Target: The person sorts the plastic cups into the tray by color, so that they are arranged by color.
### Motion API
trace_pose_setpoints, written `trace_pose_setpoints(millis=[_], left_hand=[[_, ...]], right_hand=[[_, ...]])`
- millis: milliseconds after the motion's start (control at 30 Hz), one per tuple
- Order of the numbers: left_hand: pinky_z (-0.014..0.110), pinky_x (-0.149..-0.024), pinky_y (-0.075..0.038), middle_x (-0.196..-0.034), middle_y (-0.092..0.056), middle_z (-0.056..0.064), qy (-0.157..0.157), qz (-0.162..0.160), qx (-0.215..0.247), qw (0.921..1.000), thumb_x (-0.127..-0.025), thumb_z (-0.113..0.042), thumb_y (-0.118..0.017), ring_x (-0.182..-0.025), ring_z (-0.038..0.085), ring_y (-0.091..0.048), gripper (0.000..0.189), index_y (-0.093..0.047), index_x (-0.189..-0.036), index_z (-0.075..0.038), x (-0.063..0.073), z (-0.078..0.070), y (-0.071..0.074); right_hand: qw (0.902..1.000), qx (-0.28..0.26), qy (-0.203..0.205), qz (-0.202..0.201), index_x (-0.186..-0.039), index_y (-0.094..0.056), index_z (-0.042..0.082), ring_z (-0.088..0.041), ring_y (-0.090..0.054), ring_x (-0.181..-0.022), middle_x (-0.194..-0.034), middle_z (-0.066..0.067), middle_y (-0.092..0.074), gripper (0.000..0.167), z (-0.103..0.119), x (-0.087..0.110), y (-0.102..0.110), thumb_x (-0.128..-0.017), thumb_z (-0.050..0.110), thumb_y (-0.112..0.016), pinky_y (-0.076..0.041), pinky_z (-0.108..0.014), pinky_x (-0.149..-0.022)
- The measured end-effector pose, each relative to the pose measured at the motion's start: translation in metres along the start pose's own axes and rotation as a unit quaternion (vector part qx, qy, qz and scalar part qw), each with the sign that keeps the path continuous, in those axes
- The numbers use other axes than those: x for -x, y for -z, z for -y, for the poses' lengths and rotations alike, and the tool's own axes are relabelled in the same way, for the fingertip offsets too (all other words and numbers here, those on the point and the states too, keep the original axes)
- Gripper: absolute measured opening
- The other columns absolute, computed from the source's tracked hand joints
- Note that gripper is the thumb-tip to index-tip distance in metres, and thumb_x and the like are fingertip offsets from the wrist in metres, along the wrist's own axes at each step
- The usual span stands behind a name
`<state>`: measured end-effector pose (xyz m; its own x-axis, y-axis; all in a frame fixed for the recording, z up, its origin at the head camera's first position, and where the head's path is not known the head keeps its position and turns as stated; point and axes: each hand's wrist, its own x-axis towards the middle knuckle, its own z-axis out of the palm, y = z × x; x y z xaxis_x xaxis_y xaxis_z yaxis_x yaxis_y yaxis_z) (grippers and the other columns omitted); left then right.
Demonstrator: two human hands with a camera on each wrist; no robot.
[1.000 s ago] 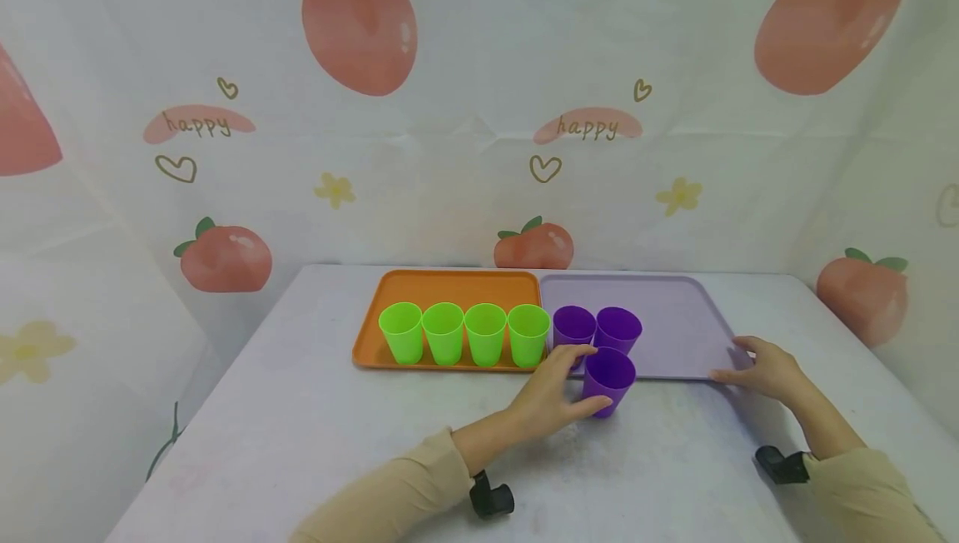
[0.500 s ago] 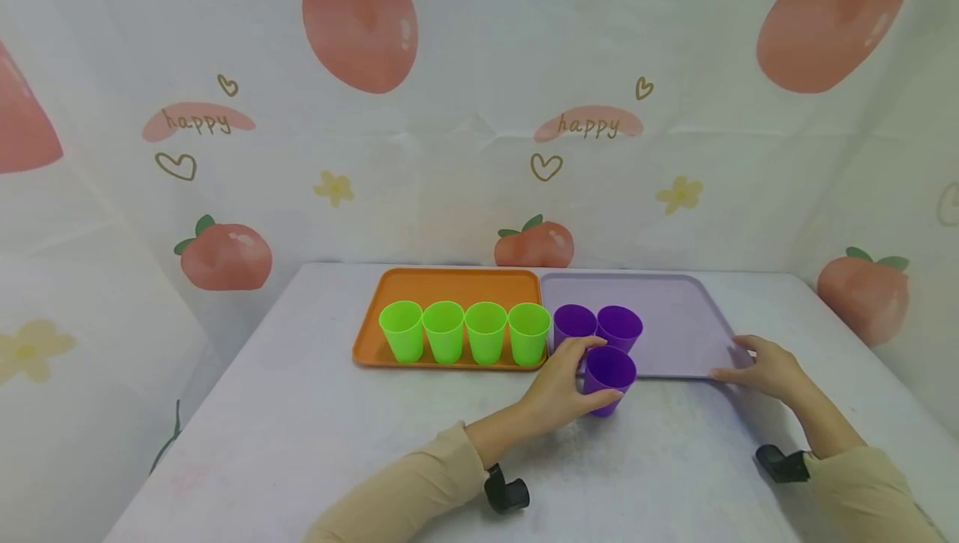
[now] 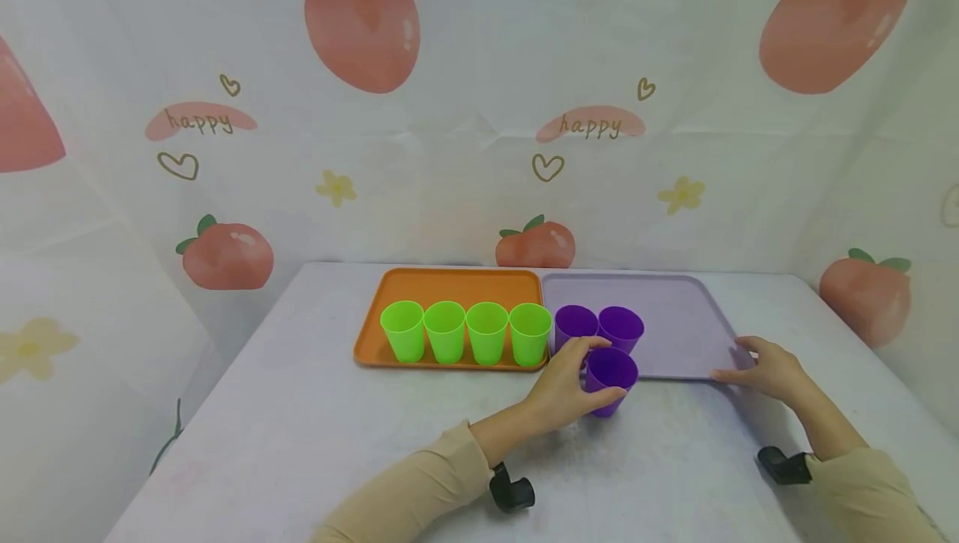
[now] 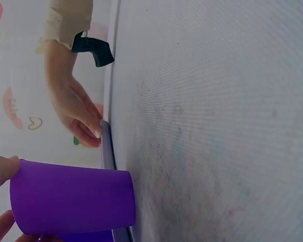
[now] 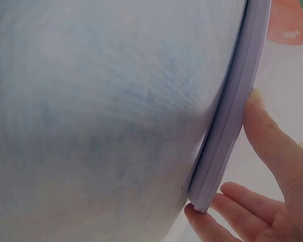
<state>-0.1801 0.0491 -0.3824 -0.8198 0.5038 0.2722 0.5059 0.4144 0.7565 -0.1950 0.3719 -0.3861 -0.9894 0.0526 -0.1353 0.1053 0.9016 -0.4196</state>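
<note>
A purple cup (image 3: 610, 375) stands upright on the table just in front of the lavender tray (image 3: 680, 318). My left hand (image 3: 556, 393) holds that purple cup near its rim, thumb on the near side and fingers on the far side. In the left wrist view the purple cup (image 4: 73, 196) has its base at the tabletop. Two more purple cups, a left one (image 3: 575, 321) and a right one (image 3: 620, 325), stand along the tray's front left. My right hand (image 3: 772, 370) grips the tray's front right corner; the right wrist view shows the thumb on the tray's rim (image 5: 232, 111).
Left of the lavender tray, edge to edge, lies an orange tray (image 3: 464, 283). Several bright green cups (image 3: 487, 335) stand in a row along its front. Behind the white table (image 3: 300, 426) hangs a cloth (image 3: 449, 193) printed with fruit.
My left hand has moved slightly right, and its fingers and thumb have closed round the front purple cup. My right hand has stayed at the tray corner.
</note>
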Motion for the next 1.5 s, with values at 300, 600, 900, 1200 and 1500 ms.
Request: trace_pose_setpoints(millis=[300, 600, 900, 1200, 1500], left_hand=[[0.017, -0.082, -0.051, -0.113, -0.057, 0.003, -0.004, 0.003, 0.005, 1.0, -0.079, -0.029, -0.074, -0.091, 0.005, -0.052, 0.049, -0.052, -0.12, -0.013, -0.0004, 0.0005, 0.0007], [0.02, -0.087, -0.052, -0.113, -0.057, 0.005, -0.009, 0.008, 0.015, 0.9998, -0.078, -0.025, -0.075, -0.097, 0.009, -0.056, 0.048, -0.053, -0.119, -0.011, 0.0001, -0.0005, 0.0031], [0.021, -0.091, -0.051, -0.115, -0.058, 0.004, -0.017, 0.016, 0.012, 0.9997, -0.077, -0.024, -0.075, -0.103, 0.009, -0.056, 0.049, -0.053, -0.119, -0.011, -0.0007, -0.0018, 0.0049], [0.019, -0.092, -0.05, -0.116, -0.058, 0.002, -0.008, 0.033, 0.008, 0.9994, -0.077, -0.025, -0.075, -0.105, 0.009, -0.056, 0.049, -0.053, -0.119, -0.013, -0.0027, -0.0044, 0.0066], [0.017, -0.09, -0.05, -0.116, -0.06, -0.001, -0.005, 0.048, 0.008, 0.9988, -0.077, -0.028, -0.076, -0.103, 0.007, -0.058, 0.048, -0.054, -0.118, -0.015, -0.0078, -0.0089, 0.0069]], right_hand=[[1.0, 0.002, 0.003, -0.001, -0.127, -0.032, -0.023, -0.061, -0.034, -0.115, -0.128, -0.048, -0.031, 0.1, -0.0012, 0.0003, -0.0007, -0.072, 0.048, -0.075, -0.038, -0.067, -0.092], [1.0, 0.0, 0.003, 0.003, -0.128, -0.032, -0.022, -0.061, -0.034, -0.115, -0.127, -0.049, -0.031, 0.099, 0.0002, 0.0021, 0.0001, -0.073, 0.047, -0.074, -0.039, -0.067, -0.091], [1.0, 0.001, 0.004, 0.003, -0.128, -0.032, -0.022, -0.061, -0.033, -0.116, -0.128, -0.049, -0.03, 0.099, 0.0008, 0.0025, 0.0004, -0.072, 0.048, -0.074, -0.039, -0.067, -0.092], [1.0, -0.001, 0.002, 0.004, -0.128, -0.031, -0.022, -0.061, -0.033, -0.116, -0.128, -0.048, -0.03, 0.099, 0.0007, 0.0017, 0.0008, -0.073, 0.047, -0.074, -0.039, -0.067, -0.092], [1.0, 0.0, -0.001, 0.006, -0.129, -0.031, -0.022, -0.061, -0.033, -0.116, -0.128, -0.048, -0.03, 0.097, 0.0015, 0.0005, 0.001, -0.074, 0.046, -0.074, -0.038, -0.067, -0.092]])
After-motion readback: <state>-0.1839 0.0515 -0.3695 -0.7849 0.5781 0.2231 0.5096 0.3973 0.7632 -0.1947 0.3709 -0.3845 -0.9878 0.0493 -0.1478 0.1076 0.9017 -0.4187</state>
